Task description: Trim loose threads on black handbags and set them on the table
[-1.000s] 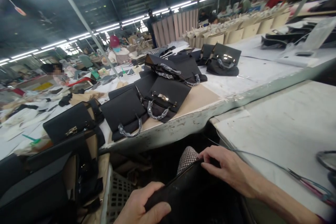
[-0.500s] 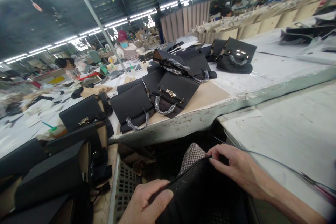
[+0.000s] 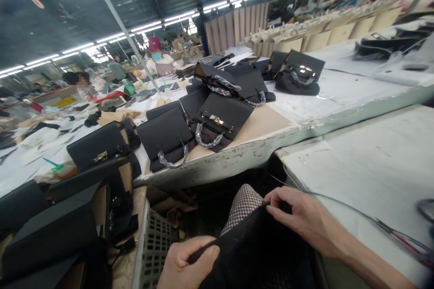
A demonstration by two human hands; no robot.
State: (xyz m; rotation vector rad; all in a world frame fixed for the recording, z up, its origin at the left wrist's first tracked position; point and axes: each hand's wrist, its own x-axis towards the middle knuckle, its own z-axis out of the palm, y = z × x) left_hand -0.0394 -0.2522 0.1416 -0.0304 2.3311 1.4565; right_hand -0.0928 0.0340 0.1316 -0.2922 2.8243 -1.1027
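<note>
A black fabric piece [image 3: 257, 253], seemingly part of a bag, lies over my lap at the bottom middle. My left hand [image 3: 190, 259] pinches its near left edge between thumb and fingers. On the upper right end of that same edge, my right hand [image 3: 298, 216] has thumb and fingertips closed. The edge runs taut between both hands, and the lower part falls out of view. Brown-and-white checked cloth [image 3: 242, 205] covers my knee just behind it.
Black handbags [image 3: 224, 117] with plastic-wrapped handles lie on the long table [image 3: 305, 133]. More black bags [image 3: 50, 230] are stacked at left, beside a plastic basket [image 3: 158, 244]. Scissors [image 3: 389, 230] and a cord rest on the white table [image 3: 366, 162] at right. Co-workers sit farther back.
The view has turned slightly right, so the tables and bags sit farther left. More of the scissors shows. Both hands keep hold of the black fabric's edge.
</note>
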